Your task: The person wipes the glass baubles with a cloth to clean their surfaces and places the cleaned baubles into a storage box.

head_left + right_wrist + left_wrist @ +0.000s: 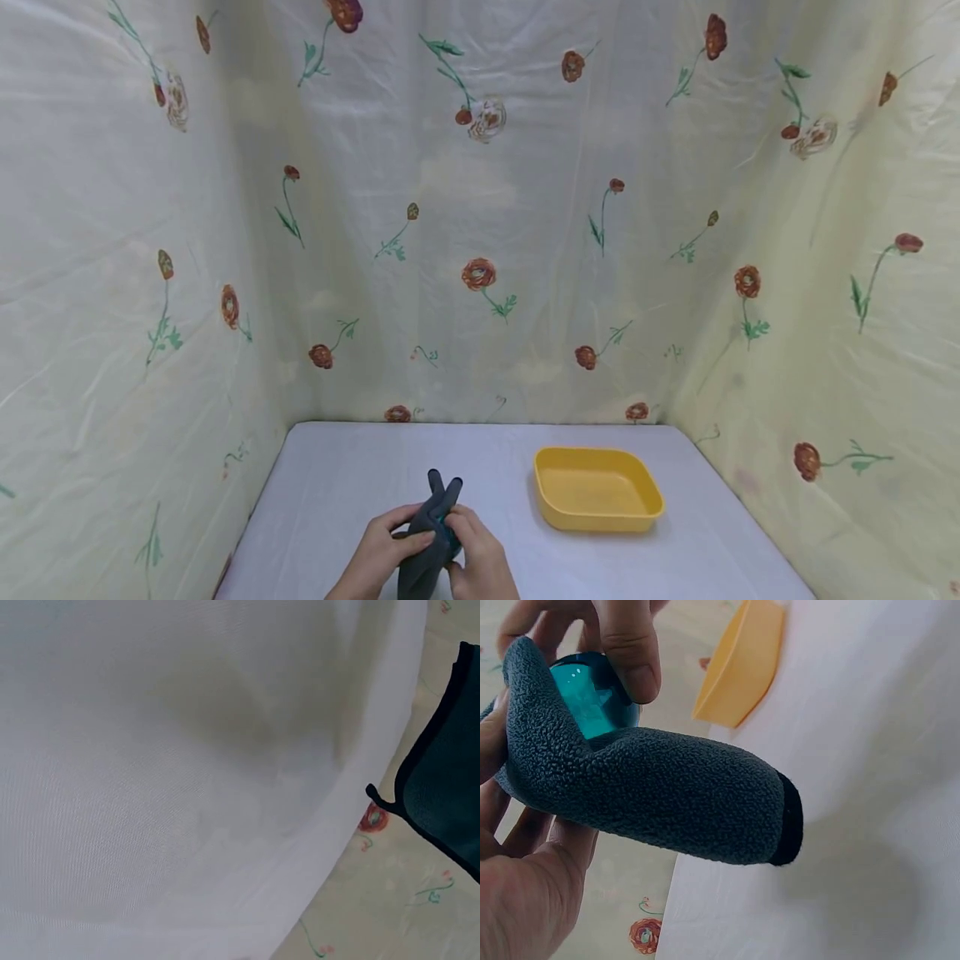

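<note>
Lower centre: your left hand [378, 552] grips the grey cloth [652, 791], long axis leaning upper right; your right hand [482, 554], nearer the teal object [589, 697], pinches it cloth-side.

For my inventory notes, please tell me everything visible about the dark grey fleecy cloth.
The dark grey, fleecy-looking cloth has black edging and a small black tab. Bunched, with two ends jutting forward, it is held above the white-covered table by the left hand and partly wraps a shiny teal rounded object.

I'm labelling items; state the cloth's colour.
Dark blue-grey cloth with black edging; best seen in the left wrist view.
</note>
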Motion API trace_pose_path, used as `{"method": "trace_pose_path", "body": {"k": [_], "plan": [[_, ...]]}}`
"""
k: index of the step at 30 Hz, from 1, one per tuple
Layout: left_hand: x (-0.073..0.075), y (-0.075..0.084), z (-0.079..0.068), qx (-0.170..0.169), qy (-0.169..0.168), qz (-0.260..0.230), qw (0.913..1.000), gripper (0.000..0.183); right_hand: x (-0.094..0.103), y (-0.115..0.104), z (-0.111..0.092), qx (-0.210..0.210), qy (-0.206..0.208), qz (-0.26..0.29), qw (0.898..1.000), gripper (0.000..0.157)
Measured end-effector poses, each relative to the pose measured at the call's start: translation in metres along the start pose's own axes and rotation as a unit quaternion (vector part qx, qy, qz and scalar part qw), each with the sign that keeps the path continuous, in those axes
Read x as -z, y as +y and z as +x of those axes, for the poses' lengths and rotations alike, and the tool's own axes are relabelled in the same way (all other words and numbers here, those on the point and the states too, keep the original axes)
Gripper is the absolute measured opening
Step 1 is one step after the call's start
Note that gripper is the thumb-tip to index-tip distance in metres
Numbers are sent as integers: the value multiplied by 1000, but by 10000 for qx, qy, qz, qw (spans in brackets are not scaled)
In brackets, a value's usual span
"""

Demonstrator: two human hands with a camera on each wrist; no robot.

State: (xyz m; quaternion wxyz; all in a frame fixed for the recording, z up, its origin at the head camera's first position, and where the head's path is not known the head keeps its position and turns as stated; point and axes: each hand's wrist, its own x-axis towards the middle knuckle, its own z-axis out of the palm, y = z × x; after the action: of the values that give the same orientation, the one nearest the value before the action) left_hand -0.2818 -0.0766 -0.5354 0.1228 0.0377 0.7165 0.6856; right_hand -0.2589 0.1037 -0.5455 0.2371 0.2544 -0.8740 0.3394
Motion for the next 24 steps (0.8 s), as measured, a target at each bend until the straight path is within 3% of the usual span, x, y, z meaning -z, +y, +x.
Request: {"method": "trace_pose_path", "body": {"k": [7,13,18,21,24], "plan": [[-1,-1,0,-66,35,-48,10000,61,2,-1,-3,410,164,-429,9981,61],[0,-3,-1,-95,13,-63,9999,60,2,3,-4,608,261,-317,9973,66],[2,-3,0,-74,-78,-102,9999,61,6,2,-1,-295,-233,784,9962,59],[3,-3,0,-47,-120,-131,9998,62,9,1,2,-1110,-500,1623,9792,55],[3,-3,1,-46,-158,-156,9997,63,11,1,4,-1676,-499,2214,9594,55]]}}
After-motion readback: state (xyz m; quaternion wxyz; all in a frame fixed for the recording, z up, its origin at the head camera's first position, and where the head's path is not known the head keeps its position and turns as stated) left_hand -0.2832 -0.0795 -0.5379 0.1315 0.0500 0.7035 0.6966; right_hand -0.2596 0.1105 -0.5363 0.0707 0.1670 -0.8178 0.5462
